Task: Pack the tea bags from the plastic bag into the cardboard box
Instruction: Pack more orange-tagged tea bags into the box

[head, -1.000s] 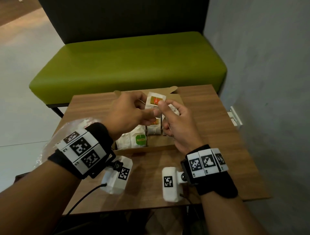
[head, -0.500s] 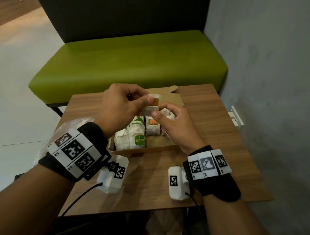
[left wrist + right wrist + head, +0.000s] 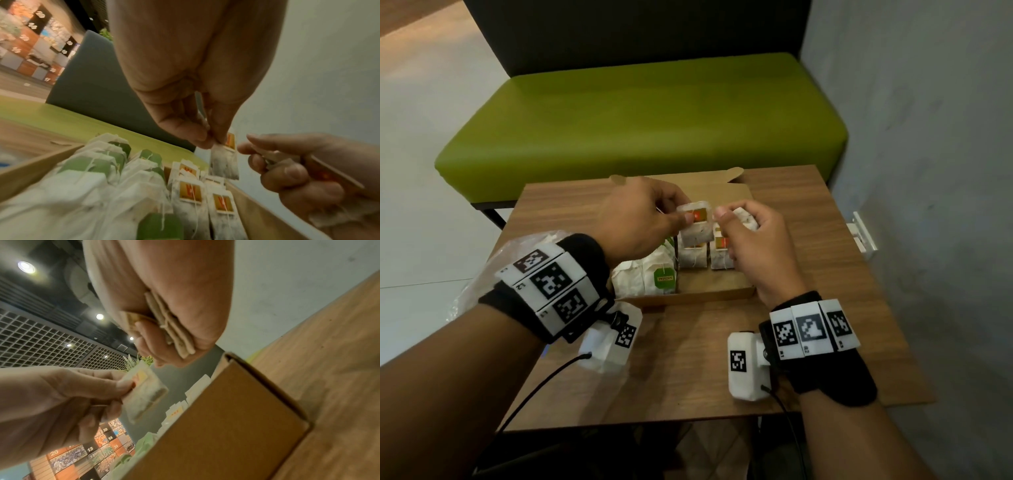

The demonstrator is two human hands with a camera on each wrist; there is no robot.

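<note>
An open cardboard box [image 3: 698,297] sits on the wooden table, holding rows of green-tagged tea bags [image 3: 650,274] on its left and orange-tagged tea bags [image 3: 693,258] on its right. My left hand [image 3: 640,219] pinches one orange-tagged tea bag [image 3: 697,222] by its top, hanging above the box's right rows. My right hand [image 3: 750,236] hovers just right of it, fingers curled round a small stack of tea bags [image 3: 174,331]. The plastic bag [image 3: 493,270] lies at the table's left edge, mostly hidden behind my left wrist.
A green bench [image 3: 640,116] stands behind the table. A grey wall [image 3: 928,137] runs close along the right. The box's lid flap [image 3: 709,185] stands open at the back. Bare tabletop [image 3: 688,370] lies in front of the box.
The single orange-tagged tea bag passed fully to my left hand and dropped lower over the box. My right hand let go of it and drew slightly apart, keeping its stack.
</note>
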